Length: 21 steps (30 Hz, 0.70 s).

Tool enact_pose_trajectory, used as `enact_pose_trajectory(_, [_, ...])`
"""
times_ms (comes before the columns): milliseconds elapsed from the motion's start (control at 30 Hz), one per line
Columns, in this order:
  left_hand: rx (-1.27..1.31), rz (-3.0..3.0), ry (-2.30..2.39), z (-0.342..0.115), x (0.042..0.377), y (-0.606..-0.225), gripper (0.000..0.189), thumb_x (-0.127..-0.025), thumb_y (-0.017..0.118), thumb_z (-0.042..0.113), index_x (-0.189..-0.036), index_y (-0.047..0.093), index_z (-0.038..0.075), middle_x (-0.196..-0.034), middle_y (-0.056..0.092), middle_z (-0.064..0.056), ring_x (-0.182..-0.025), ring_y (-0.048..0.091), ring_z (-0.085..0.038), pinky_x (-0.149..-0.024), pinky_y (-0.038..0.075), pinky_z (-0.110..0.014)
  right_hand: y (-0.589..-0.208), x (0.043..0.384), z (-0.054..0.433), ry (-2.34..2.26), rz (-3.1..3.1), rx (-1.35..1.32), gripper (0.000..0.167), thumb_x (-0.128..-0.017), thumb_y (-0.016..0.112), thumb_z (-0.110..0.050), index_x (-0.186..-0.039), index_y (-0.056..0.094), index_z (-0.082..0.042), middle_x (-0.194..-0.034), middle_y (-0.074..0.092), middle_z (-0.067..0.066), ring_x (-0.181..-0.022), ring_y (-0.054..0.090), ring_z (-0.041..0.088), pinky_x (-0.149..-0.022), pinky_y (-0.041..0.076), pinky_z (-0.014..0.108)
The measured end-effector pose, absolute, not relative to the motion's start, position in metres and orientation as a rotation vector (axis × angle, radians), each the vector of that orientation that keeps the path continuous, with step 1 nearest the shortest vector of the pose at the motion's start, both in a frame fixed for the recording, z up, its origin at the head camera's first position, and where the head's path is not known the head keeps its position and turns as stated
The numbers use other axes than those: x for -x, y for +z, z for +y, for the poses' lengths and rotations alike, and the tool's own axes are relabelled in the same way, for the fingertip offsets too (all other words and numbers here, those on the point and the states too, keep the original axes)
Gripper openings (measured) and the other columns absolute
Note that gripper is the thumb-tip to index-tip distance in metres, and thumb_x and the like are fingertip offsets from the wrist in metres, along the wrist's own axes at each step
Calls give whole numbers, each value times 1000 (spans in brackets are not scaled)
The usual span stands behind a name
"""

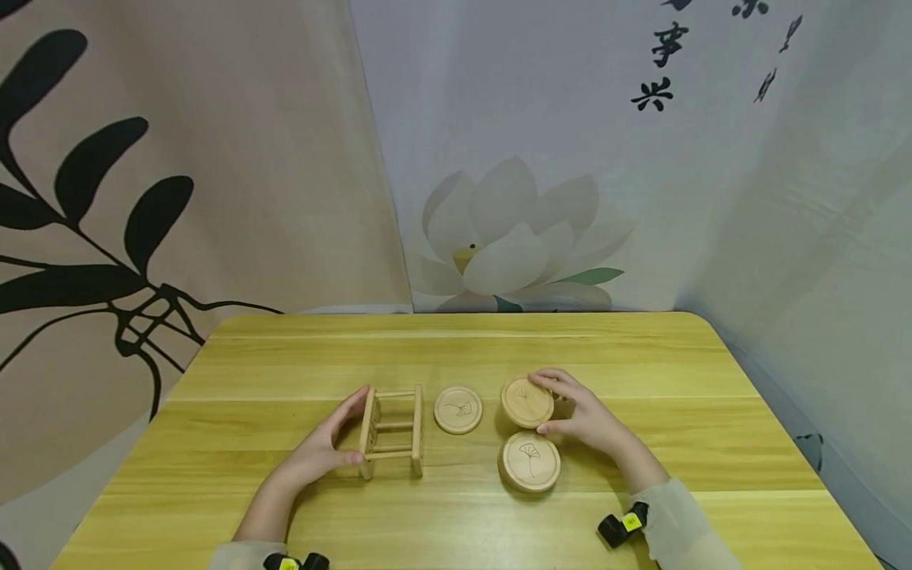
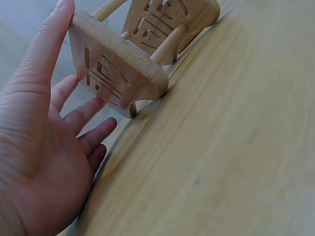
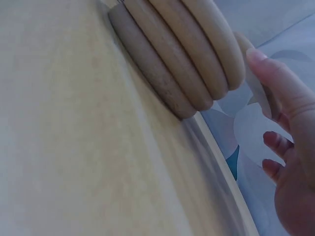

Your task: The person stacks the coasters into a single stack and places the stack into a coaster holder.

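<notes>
A small wooden coaster rack [image 1: 417, 431] stands on the table, its two end panels joined by rods. My left hand [image 1: 313, 459] grips its left end panel [image 2: 118, 69] between thumb and fingers; carved slots show on that panel in the left wrist view. My right hand [image 1: 587, 419] pinches a round wooden coaster [image 1: 526, 402] by its right edge, thumb on the near side. Just in front of it is a stack of several coasters [image 1: 530, 461], seen edge-on in the right wrist view, where it partly hides the held coaster [image 3: 257, 83]. The top coaster bears an engraved leaf.
A single coaster [image 1: 457, 410] lies flat between the rack and the held coaster, also engraved with a leaf. The wooden table [image 1: 442, 522] ends at a printed curtain [image 1: 527, 119] behind it. Black wrist cameras [image 1: 620, 526] sit at both sleeves.
</notes>
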<state>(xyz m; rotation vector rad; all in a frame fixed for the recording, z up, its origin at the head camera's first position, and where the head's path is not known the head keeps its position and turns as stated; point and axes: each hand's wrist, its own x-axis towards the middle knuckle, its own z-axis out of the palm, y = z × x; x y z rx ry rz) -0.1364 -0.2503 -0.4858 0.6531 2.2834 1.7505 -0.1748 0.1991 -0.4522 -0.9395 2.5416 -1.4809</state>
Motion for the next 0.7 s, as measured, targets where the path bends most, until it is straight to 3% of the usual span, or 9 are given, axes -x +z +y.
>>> enact_pose_trajectory(233, [-649, 2297, 1736, -250, 137, -486, 102, -76, 81, 17, -155, 16, 14, -153, 27, -15, -138, 19, -42, -100, 3, -74, -469, 174, 207, -1486, 2544, 969, 79, -70, 86, -16, -140, 49, -8, -141, 43, 9, -131, 36, 28, -105, 24, 59])
enact_pose_trajectory(533, [-659, 2282, 1756, -250, 137, -485, 101, -77, 81, 21, -154, 16, 13, -152, 28, -15, -137, 20, -41, -102, 4, -72, -468, 162, 209, -1523, 2479, 979, 79, -71, 85, -26, -141, 50, -15, -141, 43, 13, -132, 34, 28, -104, 20, 66])
enact_pose_trajectory(700, [-664, 2284, 1757, -250, 137, -485, 100, -78, 81, 23, -155, 17, 15, -152, 29, -15, -137, 20, -40, -102, 5, -72, -468, 155, 209, -1486, 2504, 998, 79, -70, 85, -27, -140, 51, -16, -140, 45, 5, -130, 36, 27, -103, 23, 65])
